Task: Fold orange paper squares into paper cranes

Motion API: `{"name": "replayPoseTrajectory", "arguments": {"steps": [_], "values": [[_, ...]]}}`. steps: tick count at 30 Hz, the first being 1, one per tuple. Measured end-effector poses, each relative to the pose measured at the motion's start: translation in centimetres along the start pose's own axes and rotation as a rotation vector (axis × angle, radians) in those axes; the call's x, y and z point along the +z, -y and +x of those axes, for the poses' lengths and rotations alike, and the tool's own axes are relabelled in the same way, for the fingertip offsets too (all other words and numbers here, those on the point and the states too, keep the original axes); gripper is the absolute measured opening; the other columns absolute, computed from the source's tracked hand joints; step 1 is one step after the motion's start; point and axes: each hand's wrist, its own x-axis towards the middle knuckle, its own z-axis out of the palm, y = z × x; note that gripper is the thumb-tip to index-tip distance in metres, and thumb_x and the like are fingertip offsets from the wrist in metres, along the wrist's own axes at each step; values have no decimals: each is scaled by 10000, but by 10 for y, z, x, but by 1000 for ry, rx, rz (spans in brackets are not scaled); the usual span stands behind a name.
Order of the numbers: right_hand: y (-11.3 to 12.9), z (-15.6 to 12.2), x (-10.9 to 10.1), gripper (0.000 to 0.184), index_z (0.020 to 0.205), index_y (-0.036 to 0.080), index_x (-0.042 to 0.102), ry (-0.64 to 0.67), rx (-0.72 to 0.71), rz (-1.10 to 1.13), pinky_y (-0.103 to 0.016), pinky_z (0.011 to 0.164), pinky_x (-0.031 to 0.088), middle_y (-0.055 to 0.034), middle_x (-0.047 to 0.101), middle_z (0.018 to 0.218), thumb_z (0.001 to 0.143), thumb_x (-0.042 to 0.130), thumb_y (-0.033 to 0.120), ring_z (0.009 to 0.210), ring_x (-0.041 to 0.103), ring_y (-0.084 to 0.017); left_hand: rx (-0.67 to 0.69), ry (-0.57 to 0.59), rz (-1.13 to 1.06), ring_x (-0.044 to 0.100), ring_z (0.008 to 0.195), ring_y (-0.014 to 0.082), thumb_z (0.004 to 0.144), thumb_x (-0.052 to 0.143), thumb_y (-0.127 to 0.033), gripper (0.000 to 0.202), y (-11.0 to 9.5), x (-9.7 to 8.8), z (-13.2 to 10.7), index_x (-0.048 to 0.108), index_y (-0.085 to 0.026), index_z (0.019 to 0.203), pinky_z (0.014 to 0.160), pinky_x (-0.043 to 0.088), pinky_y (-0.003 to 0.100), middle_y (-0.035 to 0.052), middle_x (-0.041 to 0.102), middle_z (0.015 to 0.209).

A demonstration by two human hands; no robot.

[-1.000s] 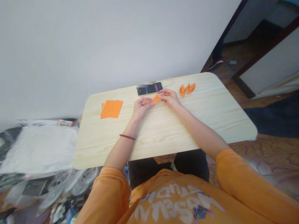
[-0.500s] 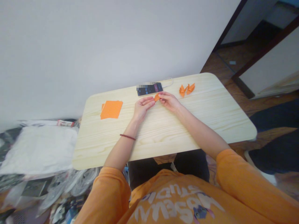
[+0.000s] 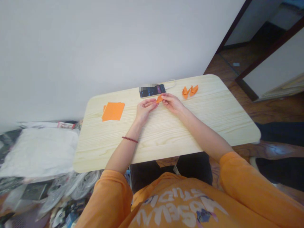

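Between my two hands is a small folded piece of orange paper [image 3: 159, 99]. My left hand [image 3: 145, 109] pinches its left end, thumb and fingers pressed together. The fingertips of my right hand [image 3: 172, 103] grip its right side. Fingers cover part of the paper, so its exact folded shape is hard to make out. To the right on the table lie two folded orange paper cranes [image 3: 190, 91], close together. Flat on the left rests a small stack of square orange paper sheets [image 3: 113, 111].
Just beyond my hands, a phone [image 3: 152, 91] with a lit screen and a white cable [image 3: 173, 83] lies against the wall side of the wooden table [image 3: 163, 139]. Bagged items [image 3: 40, 152] crowd the floor at left. Another person's dark-clad legs [image 3: 280, 133] are at right.
The folded paper has tilted slightly between my fingers, while my hands stay almost in place. The other person's legs at the right have shifted.
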Motion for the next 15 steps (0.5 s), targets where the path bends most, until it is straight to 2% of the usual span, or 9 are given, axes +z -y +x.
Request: {"name": "replayPoseTrajectory", "arguments": {"steps": [6,11,15], "values": [[-6,-3,4,179,724,152,651,5,-104,-122,-181,533,360,25,620,642,581,760,135,581,505,-50,69,-68,58,701,755,183,502,850,-301,395,4,-1,2,696,-153,833,808,561,354,48,736,775],[-11,-2,5,257,723,152,669,29,-47,-87,-183,545,379,13,654,679,508,804,191,585,514,-51,71,-77,50,698,724,178,505,857,-335,426,2,0,2,685,-149,848,781,562,349,51,734,766],[-13,-4,5,274,724,158,690,45,-66,-205,-197,553,392,-7,677,701,522,813,298,633,561,-83,83,-89,51,685,667,153,498,862,-349,437,0,1,1,677,-149,840,761,558,332,35,724,717]]}}
